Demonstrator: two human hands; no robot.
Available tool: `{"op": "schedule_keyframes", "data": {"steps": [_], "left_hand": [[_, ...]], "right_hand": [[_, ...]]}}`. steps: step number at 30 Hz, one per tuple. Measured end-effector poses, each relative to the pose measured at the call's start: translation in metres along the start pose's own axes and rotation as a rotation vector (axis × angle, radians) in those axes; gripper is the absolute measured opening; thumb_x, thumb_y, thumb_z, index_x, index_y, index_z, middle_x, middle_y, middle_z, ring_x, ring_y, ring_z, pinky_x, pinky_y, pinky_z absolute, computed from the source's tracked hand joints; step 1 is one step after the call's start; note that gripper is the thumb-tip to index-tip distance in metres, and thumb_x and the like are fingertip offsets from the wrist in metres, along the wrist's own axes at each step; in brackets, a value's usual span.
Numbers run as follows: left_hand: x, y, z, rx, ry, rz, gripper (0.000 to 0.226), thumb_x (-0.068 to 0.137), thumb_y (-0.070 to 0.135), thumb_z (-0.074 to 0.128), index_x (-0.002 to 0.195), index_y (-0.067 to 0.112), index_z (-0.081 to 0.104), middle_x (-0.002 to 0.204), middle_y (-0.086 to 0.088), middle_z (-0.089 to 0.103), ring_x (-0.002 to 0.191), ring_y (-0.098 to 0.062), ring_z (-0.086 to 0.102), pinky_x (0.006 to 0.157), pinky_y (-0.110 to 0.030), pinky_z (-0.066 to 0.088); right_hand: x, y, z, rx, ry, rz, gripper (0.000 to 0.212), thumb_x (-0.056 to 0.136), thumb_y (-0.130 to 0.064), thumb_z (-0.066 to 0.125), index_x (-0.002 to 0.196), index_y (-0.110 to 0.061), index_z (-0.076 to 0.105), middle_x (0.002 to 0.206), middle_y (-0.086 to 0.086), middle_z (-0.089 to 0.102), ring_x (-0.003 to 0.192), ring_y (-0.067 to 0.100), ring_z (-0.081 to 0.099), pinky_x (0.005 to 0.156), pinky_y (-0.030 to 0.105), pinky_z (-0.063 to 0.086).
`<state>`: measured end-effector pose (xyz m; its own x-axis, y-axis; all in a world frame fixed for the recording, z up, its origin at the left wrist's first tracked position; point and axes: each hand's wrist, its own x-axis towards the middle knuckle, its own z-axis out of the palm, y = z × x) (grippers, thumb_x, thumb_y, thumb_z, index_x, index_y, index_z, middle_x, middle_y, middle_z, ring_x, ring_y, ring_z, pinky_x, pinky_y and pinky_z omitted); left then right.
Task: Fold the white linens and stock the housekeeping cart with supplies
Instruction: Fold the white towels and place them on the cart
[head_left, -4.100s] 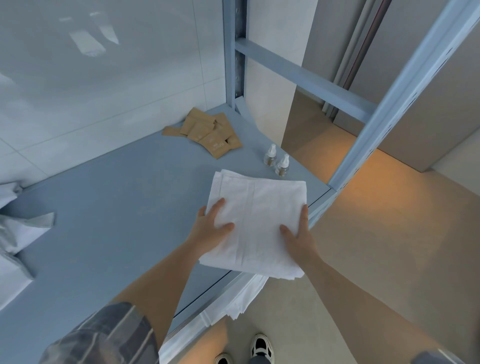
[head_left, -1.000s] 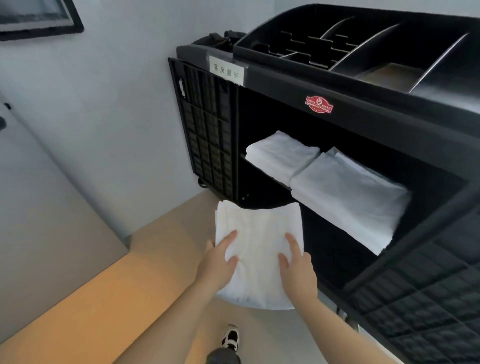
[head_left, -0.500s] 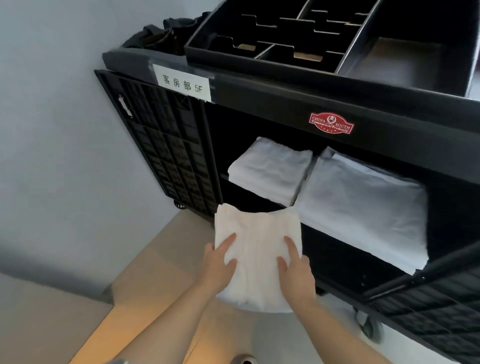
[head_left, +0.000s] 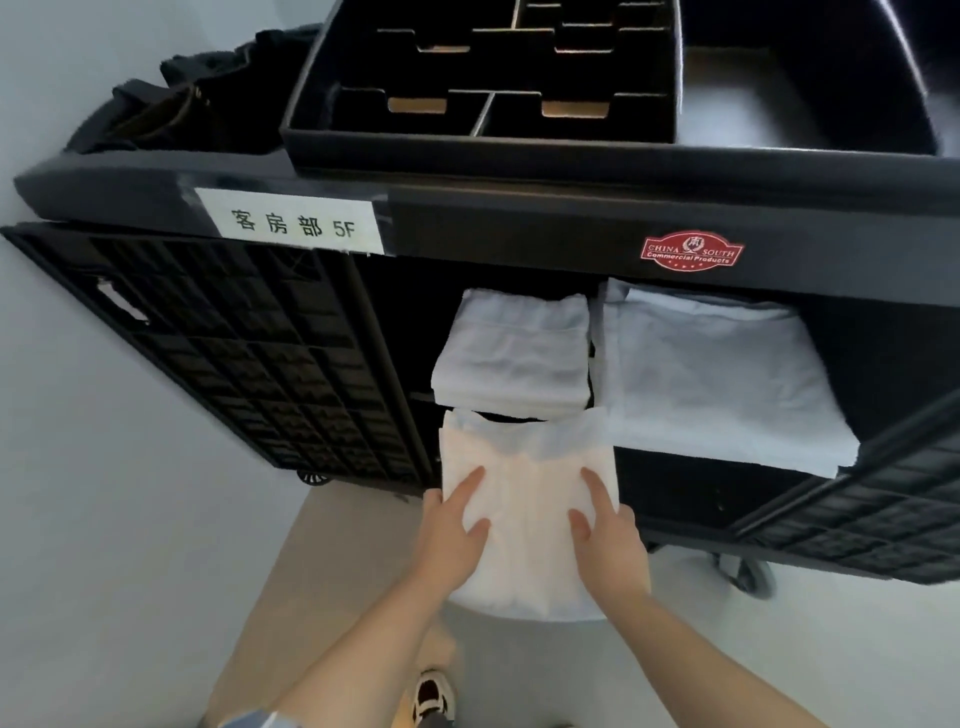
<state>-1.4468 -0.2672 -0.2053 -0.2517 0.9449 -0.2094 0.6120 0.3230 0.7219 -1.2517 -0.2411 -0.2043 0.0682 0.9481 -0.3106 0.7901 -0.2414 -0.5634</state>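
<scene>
Both hands hold one folded white linen (head_left: 527, 499) in front of the housekeeping cart (head_left: 519, 218). The left hand (head_left: 451, 535) grips its left edge, thumb and forefinger lying on top and the remaining fingers hidden under the cloth; the right hand (head_left: 610, 545) grips the right edge the same way. The grip matches that of half a second ago, but the linen has come nearer to the cart: its far edge now reaches the front lip of the open shelf (head_left: 675, 452) and just overlaps the lower edge of the stack there, where before it hung short of it. Four seconds ago the same linen was held over a blue table with brown sachets and two small bottles; none of that is in view now.

At 12 o'clock from the hands, on the shelf, lies a small folded stack (head_left: 514, 348). At 1 o'clock, just beside it, lies a larger folded stack (head_left: 711, 374), its front edge hanging over the shelf lip. That makes three white linen items: one held, two on the shelf.

At 10 o'clock the cart's black gridded door (head_left: 249, 343) stands swung open. Above it, at 11 o'clock, is one white label (head_left: 291, 223) reading "5F" after three characters; at 1 o'clock, one red badge (head_left: 691, 252). On the cart top sits one black divided tray (head_left: 483, 78). Two cart wheels show, one at 9 o'clock (head_left: 313, 477) and one at 3 o'clock (head_left: 748, 574). One shoe (head_left: 431, 696) is visible at 6 o'clock.
</scene>
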Motion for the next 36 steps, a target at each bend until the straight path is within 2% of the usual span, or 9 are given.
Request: {"op": "schedule_keyframes", "data": {"steps": [4,12,17,23,27,29,32,34,36], "left_hand": [[0.020,-0.012,-0.027,0.028,-0.090,0.053,0.061,0.092,0.022,0.058,0.142,0.045,0.034,0.112,0.000,0.034,0.081,-0.009,0.047,0.071,-0.009,0.029],[0.033,-0.024,-0.065,0.063,-0.168,0.143,0.060,0.091,0.027,0.058,0.142,0.047,0.033,0.114,0.003,0.034,0.084,-0.011,0.049,0.077,-0.017,0.035],[0.035,-0.020,-0.083,-0.005,-0.136,0.210,0.061,0.090,0.029,0.059,0.140,0.051,0.032,0.117,0.010,0.032,0.090,-0.006,0.050,0.080,-0.016,0.035],[0.067,0.005,-0.106,-0.031,-0.088,0.279,0.062,0.090,0.031,0.059,0.142,0.049,0.031,0.117,0.010,0.031,0.085,-0.004,0.046,0.080,-0.017,0.035],[0.099,0.021,-0.111,-0.051,-0.079,0.299,0.061,0.090,0.034,0.059,0.141,0.051,0.029,0.120,0.007,0.035,0.080,0.003,0.043,0.068,-0.011,0.032],[0.117,0.027,-0.109,-0.078,-0.068,0.305,0.060,0.090,0.033,0.060,0.141,0.049,0.032,0.125,0.004,0.040,0.086,0.000,0.040,0.073,-0.011,0.031],[0.148,0.033,-0.104,-0.163,-0.065,0.311,0.060,0.088,0.029,0.062,0.140,0.047,0.036,0.131,0.001,0.042,0.101,-0.004,0.038,0.087,-0.018,0.030],[0.170,0.038,-0.101,-0.196,-0.076,0.335,0.060,0.088,0.025,0.062,0.138,0.047,0.038,0.135,0.003,0.041,0.108,-0.004,0.037,0.091,-0.020,0.030],[0.191,0.044,-0.100,-0.209,-0.051,0.373,0.057,0.087,0.021,0.062,0.136,0.045,0.043,0.135,0.005,0.043,0.112,-0.003,0.038,0.092,-0.019,0.029]], "right_hand": [[-0.008,-0.025,0.015,0.025,0.064,0.058,0.051,0.099,-0.043,0.036,0.145,-0.050,0.014,0.114,0.006,0.042,0.072,0.020,0.052,0.064,0.032,0.044],[-0.031,-0.062,0.035,0.074,0.164,0.133,0.051,0.098,-0.042,0.038,0.144,-0.050,0.017,0.104,-0.001,0.034,0.073,0.024,0.053,0.064,0.032,0.042],[-0.031,-0.075,0.026,0.097,0.229,0.103,0.051,0.098,-0.044,0.040,0.142,-0.053,0.018,0.111,0.002,0.041,0.072,0.019,0.051,0.065,0.032,0.042],[-0.007,-0.104,0.003,0.115,0.334,0.026,0.052,0.098,-0.043,0.042,0.143,-0.051,0.019,0.116,0.006,0.045,0.069,0.015,0.048,0.064,0.032,0.041],[0.024,-0.119,-0.015,0.108,0.346,-0.036,0.050,0.099,-0.040,0.041,0.143,-0.049,0.020,0.115,0.010,0.047,0.068,0.015,0.051,0.055,0.029,0.041],[0.044,-0.123,-0.024,0.126,0.354,-0.073,0.049,0.099,-0.039,0.041,0.144,-0.047,0.022,0.112,0.010,0.048,0.069,0.011,0.049,0.054,0.023,0.039],[0.079,-0.125,-0.033,0.153,0.375,-0.130,0.050,0.099,-0.037,0.044,0.145,-0.044,0.025,0.112,0.011,0.051,0.075,0.016,0.051,0.061,0.024,0.041],[0.105,-0.127,-0.038,0.177,0.392,-0.164,0.050,0.099,-0.037,0.046,0.144,-0.043,0.026,0.113,0.012,0.052,0.076,0.018,0.054,0.060,0.023,0.042],[0.132,-0.130,-0.042,0.184,0.399,-0.169,0.050,0.098,-0.038,0.047,0.144,-0.045,0.027,0.112,0.012,0.055,0.081,0.022,0.056,0.066,0.027,0.046]]}}
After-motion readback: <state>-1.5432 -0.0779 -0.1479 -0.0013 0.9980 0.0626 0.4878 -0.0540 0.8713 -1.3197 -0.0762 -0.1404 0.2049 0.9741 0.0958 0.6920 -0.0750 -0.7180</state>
